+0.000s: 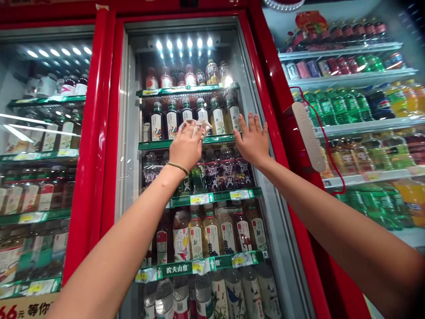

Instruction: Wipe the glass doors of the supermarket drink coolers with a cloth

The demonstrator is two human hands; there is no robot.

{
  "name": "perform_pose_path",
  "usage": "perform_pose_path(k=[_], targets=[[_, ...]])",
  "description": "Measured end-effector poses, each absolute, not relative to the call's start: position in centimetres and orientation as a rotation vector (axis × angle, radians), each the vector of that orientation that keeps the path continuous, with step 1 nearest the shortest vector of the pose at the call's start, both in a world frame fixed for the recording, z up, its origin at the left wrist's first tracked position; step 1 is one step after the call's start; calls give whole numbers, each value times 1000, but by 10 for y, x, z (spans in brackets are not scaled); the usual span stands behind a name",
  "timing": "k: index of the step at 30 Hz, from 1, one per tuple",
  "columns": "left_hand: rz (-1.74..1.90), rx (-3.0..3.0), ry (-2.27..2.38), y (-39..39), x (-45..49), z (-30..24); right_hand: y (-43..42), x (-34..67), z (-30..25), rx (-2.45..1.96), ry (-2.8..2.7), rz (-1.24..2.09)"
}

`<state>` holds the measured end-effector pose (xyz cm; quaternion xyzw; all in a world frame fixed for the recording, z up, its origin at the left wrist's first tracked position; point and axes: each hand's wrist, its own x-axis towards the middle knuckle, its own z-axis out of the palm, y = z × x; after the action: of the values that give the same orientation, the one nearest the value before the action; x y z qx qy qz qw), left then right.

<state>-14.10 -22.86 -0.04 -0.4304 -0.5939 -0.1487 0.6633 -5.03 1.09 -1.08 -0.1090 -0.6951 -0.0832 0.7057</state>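
In front of me stands a red-framed drinks fridge with a glass door (255, 95). My left hand (186, 148), with a thin band on its wrist, presses a crumpled whitish cloth (202, 125) against the glass at the height of the second shelf. Its fingers curl over the cloth and partly hide it. To the right, my right hand (251, 139) lies flat on the same door with its fingers spread, near the right frame, holding nothing. Behind the glass, bottles with white labels (171, 119) line the shelf.
Another glass-doored fridge (89, 177) adjoins on the left. At the right are shelves of bottles (358, 104) and cans. A pale power strip (308, 137) with a red cord (327, 141) is fixed to the red side panel.
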Motion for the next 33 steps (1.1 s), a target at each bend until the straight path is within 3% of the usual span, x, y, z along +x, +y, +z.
perform_pose_path(k=[4, 11, 18, 26, 33], targets=[[-237, -1056, -1328, -258, -152, -18, 8, -49, -11, -273, -1548, -192], [-385, -809, -1385, -271, -159, 15, 4, -48, -13, -232, -1535, -142], [-225, -1053, -1371, -267, -149, -29, 2, -46, -12, -279, -1571, -156], [-333, -888, -1456, -269, -150, 8, -8, -38, -9, -244, -1579, -119], [-274, -937, -1435, -273, -150, 5, -72, -71, 25, -54, -1635, -271]])
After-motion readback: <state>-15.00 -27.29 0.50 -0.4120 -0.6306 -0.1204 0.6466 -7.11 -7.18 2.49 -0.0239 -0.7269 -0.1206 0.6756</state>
